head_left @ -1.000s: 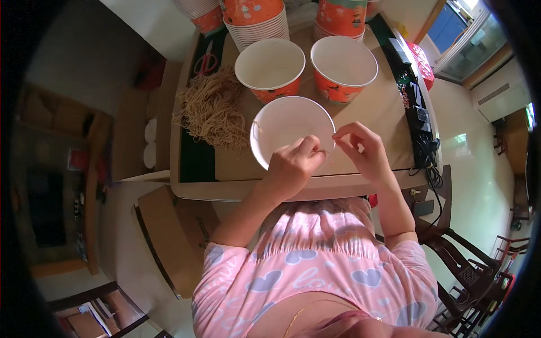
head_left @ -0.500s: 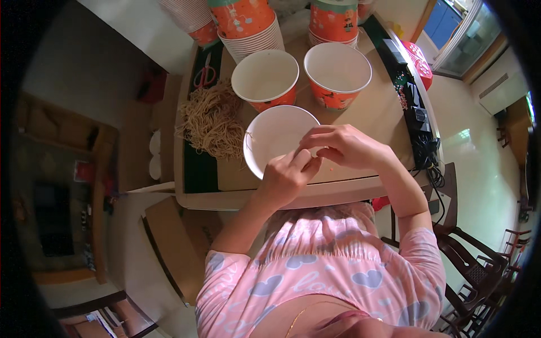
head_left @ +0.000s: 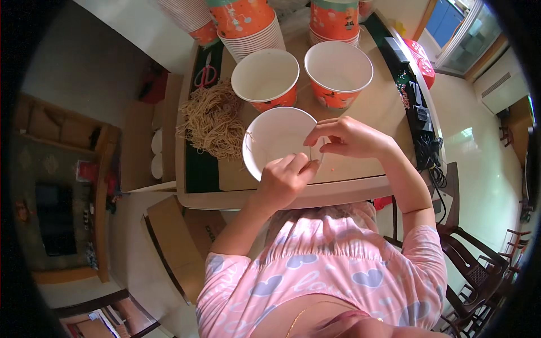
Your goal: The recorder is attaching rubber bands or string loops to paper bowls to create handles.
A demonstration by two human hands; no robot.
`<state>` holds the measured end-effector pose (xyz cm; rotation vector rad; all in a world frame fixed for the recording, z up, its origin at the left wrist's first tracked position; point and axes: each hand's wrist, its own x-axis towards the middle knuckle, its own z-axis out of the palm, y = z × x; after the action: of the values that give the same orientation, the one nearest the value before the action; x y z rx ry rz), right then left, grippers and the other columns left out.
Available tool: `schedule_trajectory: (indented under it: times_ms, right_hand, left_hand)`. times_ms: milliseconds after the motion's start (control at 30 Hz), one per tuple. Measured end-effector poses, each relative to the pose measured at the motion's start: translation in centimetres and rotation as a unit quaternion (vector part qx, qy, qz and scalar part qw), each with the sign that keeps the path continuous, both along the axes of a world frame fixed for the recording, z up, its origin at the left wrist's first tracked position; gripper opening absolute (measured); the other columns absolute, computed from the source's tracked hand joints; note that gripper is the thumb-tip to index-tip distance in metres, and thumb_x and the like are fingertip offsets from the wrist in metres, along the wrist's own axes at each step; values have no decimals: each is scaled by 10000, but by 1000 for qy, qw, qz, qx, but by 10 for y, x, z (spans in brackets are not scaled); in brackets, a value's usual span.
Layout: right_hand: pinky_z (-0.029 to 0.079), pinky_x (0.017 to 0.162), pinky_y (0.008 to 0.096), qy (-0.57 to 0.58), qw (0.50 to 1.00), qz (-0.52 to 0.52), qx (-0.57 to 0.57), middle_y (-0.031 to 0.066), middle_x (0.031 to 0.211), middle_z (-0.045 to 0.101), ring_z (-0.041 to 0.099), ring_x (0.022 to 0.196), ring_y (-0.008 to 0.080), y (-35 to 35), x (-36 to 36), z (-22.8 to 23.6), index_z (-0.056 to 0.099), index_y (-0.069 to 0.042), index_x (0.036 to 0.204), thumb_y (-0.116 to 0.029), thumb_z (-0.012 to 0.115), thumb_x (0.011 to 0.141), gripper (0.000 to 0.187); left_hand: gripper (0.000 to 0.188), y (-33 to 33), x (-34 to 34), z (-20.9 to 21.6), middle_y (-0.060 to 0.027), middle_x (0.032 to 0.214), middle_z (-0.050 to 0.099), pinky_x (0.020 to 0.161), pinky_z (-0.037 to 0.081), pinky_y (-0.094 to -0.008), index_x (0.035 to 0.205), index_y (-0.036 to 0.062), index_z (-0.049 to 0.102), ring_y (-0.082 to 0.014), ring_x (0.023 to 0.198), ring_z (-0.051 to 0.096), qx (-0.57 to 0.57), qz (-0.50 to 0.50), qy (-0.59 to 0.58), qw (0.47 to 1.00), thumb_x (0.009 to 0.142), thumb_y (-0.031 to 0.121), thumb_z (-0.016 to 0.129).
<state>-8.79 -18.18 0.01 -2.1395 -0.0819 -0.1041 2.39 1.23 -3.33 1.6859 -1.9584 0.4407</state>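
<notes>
A brown table fills the upper middle of the view, with pale tiled floor off to the three o'clock side and a cardboard box on the floor at seven o'clock. Nearest the person, the left hand is curled, thumb and forefinger pressed together on what looks like a small pale packet at the near rim of the white paper bowl. The right hand comes in from three o'clock and pinches the same packet from above; what the packet is cannot be told. To do this well, I judge both pinches should stay close together right over the bowl's mouth, so anything released drops inside. At nine o'clock of the bowl lies a heap of dry noodles. Farther off, toward twelve o'clock, two open orange cups stand side by side, with stacked cups behind them.
</notes>
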Motion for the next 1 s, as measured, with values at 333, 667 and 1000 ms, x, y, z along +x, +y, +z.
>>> schedule_trajectory:
  times_ms: [333,667,1000]
  right_hand:
    - [493,639,340,-23,997,62,-35,83,865,658,631,739,244,0,4,-5,663,-15,889,-14,677,807,84]
    - [489,636,346,-74,994,-51,-68,105,808,605,607,732,267,11,-13,-18,609,-8,888,-71,661,856,88]
    - [475,600,317,-130,975,-180,-22,79,817,603,601,696,219,42,-29,-47,622,-30,904,-21,642,850,58]
  left_hand:
    - [216,0,-1,0,-22,757,436,508,476,-266,942,73,700,-134,661,562,3,5,-2,1000,727,76,680]
    - [144,-2,0,-2,-35,773,460,526,490,-295,891,74,665,-157,673,581,26,12,44,999,747,79,673]
    - [83,-8,-1,2,-93,894,574,641,513,-377,900,27,638,-277,781,644,172,31,367,914,867,101,655]
